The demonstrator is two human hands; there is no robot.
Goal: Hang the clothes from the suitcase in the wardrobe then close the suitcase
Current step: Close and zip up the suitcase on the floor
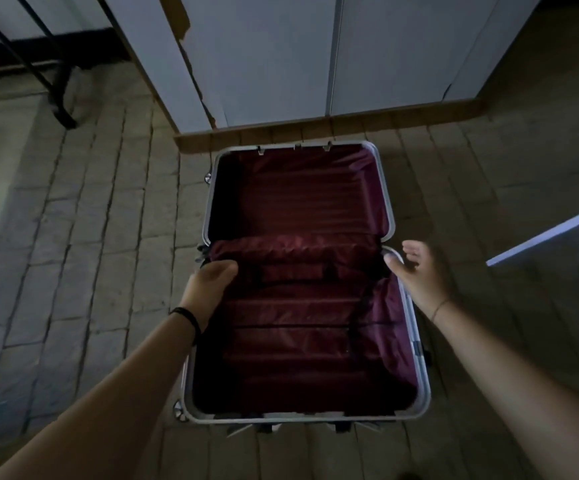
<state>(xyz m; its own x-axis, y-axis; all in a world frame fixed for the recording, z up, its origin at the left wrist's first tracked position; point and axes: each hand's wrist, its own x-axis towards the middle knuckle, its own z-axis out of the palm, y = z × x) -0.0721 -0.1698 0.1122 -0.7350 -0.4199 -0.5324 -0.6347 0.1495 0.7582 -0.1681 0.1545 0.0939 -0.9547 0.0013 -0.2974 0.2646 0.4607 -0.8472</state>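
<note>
Both halves of the suitcase (302,306) lie open and empty between the hands: left hand (212,277) grips its rim, right hand (418,268) is spread, thumb at the rim. Apparently only closing remains.

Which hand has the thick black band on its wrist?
The left hand, at the suitcase's left edge. Its wrist wears a thick black band; the right hand has only a thin bracelet.
</note>
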